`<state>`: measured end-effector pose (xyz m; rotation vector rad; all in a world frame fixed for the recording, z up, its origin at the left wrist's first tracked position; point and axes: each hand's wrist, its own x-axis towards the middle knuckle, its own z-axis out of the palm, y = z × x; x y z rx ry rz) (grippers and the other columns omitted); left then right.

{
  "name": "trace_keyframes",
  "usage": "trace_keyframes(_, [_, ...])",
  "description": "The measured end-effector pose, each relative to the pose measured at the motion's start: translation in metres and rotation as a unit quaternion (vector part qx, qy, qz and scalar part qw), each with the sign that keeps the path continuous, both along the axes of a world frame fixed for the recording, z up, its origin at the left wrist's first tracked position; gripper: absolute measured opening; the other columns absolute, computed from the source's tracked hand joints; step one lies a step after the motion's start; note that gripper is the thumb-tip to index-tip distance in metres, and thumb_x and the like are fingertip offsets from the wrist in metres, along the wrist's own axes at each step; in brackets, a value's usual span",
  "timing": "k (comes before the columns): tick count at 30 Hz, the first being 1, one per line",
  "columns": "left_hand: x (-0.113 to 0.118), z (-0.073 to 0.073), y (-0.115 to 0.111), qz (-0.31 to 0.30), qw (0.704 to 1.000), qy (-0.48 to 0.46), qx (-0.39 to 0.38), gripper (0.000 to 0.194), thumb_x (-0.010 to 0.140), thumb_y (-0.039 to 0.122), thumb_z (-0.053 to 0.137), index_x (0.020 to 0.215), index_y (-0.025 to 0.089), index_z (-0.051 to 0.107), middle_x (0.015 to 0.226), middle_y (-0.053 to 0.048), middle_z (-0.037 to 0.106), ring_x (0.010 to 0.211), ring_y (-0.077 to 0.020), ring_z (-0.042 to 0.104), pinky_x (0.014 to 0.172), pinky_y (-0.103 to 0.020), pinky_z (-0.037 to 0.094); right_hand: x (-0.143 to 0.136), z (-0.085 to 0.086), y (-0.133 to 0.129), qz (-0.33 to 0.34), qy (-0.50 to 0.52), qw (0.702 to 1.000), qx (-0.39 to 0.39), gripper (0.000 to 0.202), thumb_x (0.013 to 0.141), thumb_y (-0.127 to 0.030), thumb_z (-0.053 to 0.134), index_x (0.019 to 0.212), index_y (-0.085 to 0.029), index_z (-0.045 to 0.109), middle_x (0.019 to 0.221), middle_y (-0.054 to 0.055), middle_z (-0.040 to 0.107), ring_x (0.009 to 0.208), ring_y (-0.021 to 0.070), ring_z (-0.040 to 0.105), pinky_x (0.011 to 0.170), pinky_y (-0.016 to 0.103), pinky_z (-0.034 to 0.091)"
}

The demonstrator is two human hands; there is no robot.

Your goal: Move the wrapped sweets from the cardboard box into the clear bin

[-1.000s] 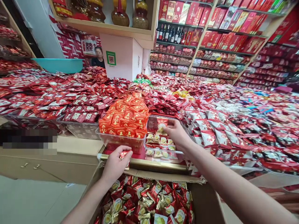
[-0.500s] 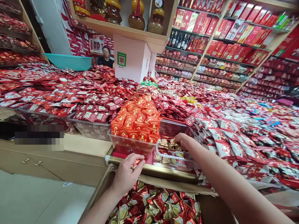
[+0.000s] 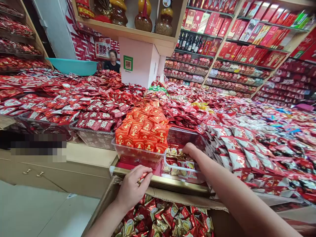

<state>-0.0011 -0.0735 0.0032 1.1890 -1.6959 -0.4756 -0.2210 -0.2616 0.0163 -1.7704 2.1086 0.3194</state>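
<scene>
While the left hand (image 3: 134, 186) pinches candy (image 3: 143, 178), orange packets (image 3: 143, 131) sit beside the right hand (image 3: 190, 150) (grip hidden).

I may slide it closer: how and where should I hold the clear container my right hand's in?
Probably hook the clear container by its front rim, from your side: that lip faces you mostly uncovered, while the tub of orange packets crowds its left.

Pale, shiny floor tiles (image 3: 22, 210) catch the light beside a low beige cabinet (image 3: 84, 176) with small metal handles (image 3: 40, 172). A pinkish-white pillar (image 3: 135, 49) bears a green QR-code sign (image 3: 128, 63) beneath a wooden display shelf (image 3: 148, 37). Behind, stocked wall shelves rise around a slanting pale upright (image 3: 220, 49).
</scene>
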Motion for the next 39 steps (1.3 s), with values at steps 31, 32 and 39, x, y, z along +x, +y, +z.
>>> trace_keyframes(31, [-0.015,0.049,0.027,0.0,0.982,0.039,0.182,0.026,0.08,0.036,0.048,0.101,0.023,0.056,0.099,-0.003,0.064,0.088,-0.0181,0.06,0.074,-0.026,0.049,-0.005,0.088,0.185,0.431,-0.118,0.785,-0.43,0.015,0.081,-0.011,0.041,0.083,-0.013,0.056,0.081,0.008,0.063,0.073,0.0188,0.053,0.065,0.031,0.044])
trace_keyframes(32, [-0.006,0.045,0.02,0.05,0.988,-0.035,0.142,0.023,0.079,0.035,0.049,0.094,0.022,0.059,0.095,-0.003,0.065,0.086,-0.0186,0.06,0.071,-0.025,0.049,-0.009,0.096,0.171,0.394,-0.068,0.822,-0.405,0.013,0.08,-0.012,0.043,0.08,-0.014,0.055,0.076,0.007,0.063,0.072,0.0193,0.054,0.063,0.031,0.043])
trace_keyframes(39, [0.026,-0.003,-0.005,0.113,0.963,-0.229,0.088,0.023,0.082,0.029,0.04,0.089,0.021,0.061,0.083,-0.002,0.069,0.074,-0.0188,0.064,0.064,-0.027,0.049,-0.006,0.079,0.064,0.283,0.126,0.935,-0.173,0.014,0.083,-0.014,0.046,0.092,-0.01,0.056,0.084,0.009,0.063,0.077,0.0177,0.06,0.064,0.03,0.047])
